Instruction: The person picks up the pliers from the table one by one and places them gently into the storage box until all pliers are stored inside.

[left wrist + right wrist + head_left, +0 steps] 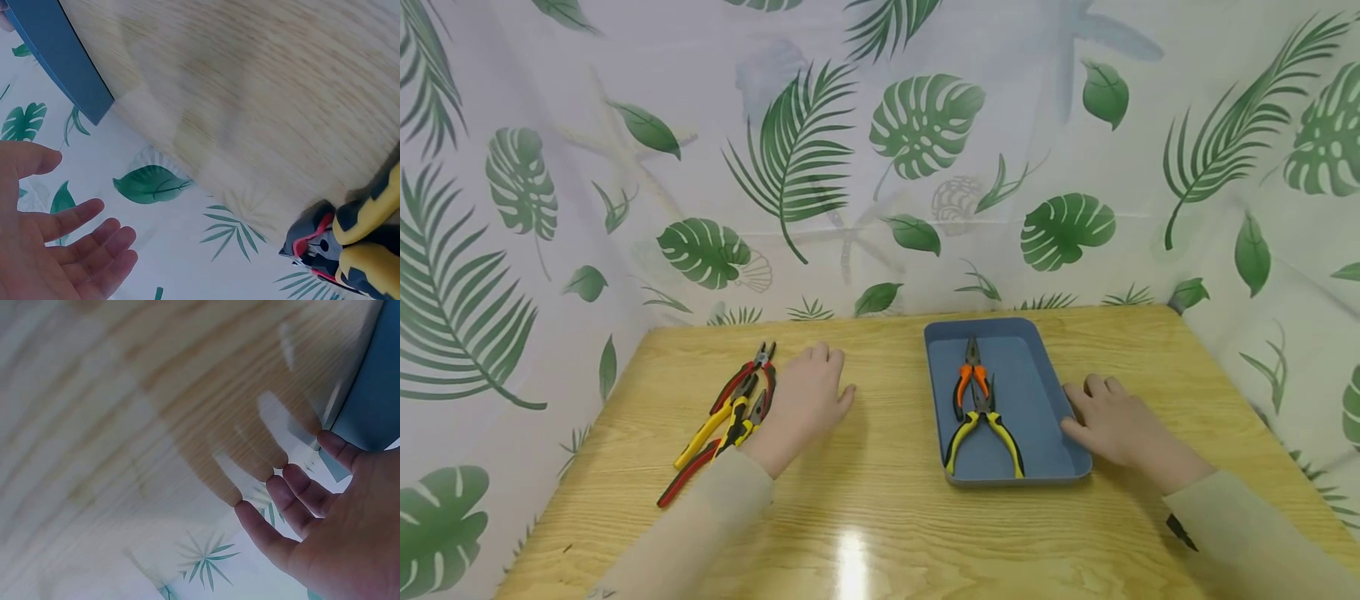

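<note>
My left hand [805, 408] hovers with relaxed fingers just right of a pile of pliers, holding nothing. That pile has red-and-black pliers [727, 388] and yellow-and-black pliers [709, 432]; my sleeve and hand partly cover it. In the left wrist view, yellow-and-black handles [369, 262] lie across from my spread fingers [94, 244]. On the right, my right hand [1108, 421] rests its fingertips on the table beside a blue tray [1037, 442]. Inside the tray lie orange-and-black pliers [973, 373] and yellow-and-black long-nose pliers [984, 415], their ends overlapping.
The wood-grain table [880, 508] runs back to a leaf-patterned cloth [925, 233], which also hangs along both sides. Between the pile and the tray lies a stretch of bare tabletop. A small dark object [1182, 532] shows beside my right sleeve.
</note>
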Motion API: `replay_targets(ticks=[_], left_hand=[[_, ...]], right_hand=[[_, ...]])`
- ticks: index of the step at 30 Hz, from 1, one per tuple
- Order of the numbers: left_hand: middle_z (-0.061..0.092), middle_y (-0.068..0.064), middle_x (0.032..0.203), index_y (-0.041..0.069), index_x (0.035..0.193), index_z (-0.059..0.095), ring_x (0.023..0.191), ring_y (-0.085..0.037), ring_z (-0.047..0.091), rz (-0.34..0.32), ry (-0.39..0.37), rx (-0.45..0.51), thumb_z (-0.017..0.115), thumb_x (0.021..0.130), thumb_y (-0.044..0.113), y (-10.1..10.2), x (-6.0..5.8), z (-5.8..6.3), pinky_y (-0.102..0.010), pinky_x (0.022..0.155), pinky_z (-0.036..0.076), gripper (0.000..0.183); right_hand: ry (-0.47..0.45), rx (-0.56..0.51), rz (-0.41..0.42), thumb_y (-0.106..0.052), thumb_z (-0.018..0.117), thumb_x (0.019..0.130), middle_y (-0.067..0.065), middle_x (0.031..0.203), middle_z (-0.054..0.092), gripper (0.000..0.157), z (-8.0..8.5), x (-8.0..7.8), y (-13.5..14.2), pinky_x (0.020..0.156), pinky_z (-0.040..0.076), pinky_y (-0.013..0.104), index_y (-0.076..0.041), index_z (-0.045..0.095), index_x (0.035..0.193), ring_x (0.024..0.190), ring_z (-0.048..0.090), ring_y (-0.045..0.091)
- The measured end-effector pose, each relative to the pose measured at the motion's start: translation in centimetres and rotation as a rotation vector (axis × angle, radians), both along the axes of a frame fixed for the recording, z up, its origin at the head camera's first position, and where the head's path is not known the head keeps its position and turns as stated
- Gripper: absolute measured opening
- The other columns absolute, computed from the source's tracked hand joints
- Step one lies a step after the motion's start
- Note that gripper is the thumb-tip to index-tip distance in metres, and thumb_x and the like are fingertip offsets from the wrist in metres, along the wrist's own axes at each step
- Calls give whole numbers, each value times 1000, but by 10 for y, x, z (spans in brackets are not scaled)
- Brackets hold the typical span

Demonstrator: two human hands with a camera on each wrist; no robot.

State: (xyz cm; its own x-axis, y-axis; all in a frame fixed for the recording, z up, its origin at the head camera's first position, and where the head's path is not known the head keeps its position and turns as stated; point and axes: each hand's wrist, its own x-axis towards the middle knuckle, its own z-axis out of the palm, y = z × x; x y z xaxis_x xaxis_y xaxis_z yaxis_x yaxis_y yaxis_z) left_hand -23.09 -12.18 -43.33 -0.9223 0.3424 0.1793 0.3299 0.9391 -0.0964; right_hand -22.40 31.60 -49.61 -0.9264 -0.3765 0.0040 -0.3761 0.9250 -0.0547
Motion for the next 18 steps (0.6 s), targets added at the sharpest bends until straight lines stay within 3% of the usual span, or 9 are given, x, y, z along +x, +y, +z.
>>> replay_targets(ticks=[8,18], left_hand=[[63,-14,111,2,123,64,89,-26,62,40,13,-6,68,103,41,-10,-3,2,-39,67,57,44],[64,-17,113,-1,125,64,98,-32,66,58,30,14,67,103,39,-25,0,10,-44,80,59,46]], right_hand=[[-5,17,-3,-38,56,104,28,120,56,56,3,0,0,65,51,51,4,58,141,97,54,39],[-4,13,-12,-38,57,103,26,118,57,56,8,3,-3,64,49,48,3,59,141,95,54,37]])
